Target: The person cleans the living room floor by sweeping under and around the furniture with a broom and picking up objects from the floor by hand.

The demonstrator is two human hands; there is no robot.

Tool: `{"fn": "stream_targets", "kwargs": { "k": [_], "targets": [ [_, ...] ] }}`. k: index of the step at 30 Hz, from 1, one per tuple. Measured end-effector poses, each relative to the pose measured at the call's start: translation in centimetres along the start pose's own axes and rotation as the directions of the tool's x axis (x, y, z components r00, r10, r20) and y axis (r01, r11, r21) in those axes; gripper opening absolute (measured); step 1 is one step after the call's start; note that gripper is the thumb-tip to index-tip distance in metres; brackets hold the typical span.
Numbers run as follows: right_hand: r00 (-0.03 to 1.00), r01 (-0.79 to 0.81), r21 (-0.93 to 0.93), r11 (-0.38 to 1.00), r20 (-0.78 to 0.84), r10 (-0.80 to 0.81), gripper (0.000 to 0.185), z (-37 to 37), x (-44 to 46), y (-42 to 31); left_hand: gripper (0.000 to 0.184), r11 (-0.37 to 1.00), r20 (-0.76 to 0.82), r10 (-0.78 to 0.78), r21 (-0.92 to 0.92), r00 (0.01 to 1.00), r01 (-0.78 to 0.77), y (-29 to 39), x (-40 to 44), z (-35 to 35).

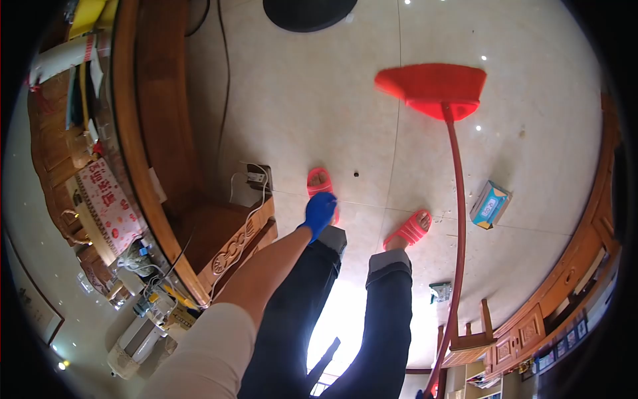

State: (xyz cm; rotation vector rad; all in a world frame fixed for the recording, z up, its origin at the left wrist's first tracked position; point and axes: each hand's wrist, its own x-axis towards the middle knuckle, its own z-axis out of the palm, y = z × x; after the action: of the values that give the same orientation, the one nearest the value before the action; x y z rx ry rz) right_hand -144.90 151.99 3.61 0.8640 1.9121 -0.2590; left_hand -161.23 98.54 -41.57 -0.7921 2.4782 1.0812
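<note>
A red broom (435,86) has its wide head down on the tiled floor, and its long red handle runs back toward me on the right. Only a sliver of my right hand (421,394), in a blue glove, shows at the bottom edge beside the handle; it appears wrapped round it, though most of its fingers are out of frame. My left hand (321,213), also blue-gloved, hangs closed in front of my left leg, away from the broom. Nothing shows sticking out of it. A small dark object (356,174) lies on the floor between my pink slippers (408,230) and the broom head.
A blue tissue box (490,205) lies on the floor right of the handle, with small crumbs nearby. A wooden stool (468,339) stands at lower right. Left are a wooden cabinet (229,249) and a trailing cable (224,86). A black round base (310,14) is ahead.
</note>
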Motion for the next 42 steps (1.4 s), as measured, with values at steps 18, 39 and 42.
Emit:
{"fn": "stream_targets", "kwargs": {
  "k": [18,39,42],
  "targets": [
    [0.975,-0.083,-0.054,0.995,0.200,0.092,0.021,1.9,5.1,5.6,0.018,0.945,-0.162,-0.181,0.244,0.970,0.217,-1.5,8.3,13.0],
    [0.643,0.651,0.059,0.757,0.486,-0.591,0.016,-0.9,16.4,-25.1,0.015,0.729,-0.082,-0.219,-0.676,0.972,0.107,18.6,-26.0,-27.6],
    [0.564,0.721,0.053,0.691,0.533,-0.630,0.016,-0.6,15.3,-31.0,0.016,0.794,-0.227,-0.294,-0.599,0.929,0.105,18.8,-37.3,-39.2]
  ]
}}
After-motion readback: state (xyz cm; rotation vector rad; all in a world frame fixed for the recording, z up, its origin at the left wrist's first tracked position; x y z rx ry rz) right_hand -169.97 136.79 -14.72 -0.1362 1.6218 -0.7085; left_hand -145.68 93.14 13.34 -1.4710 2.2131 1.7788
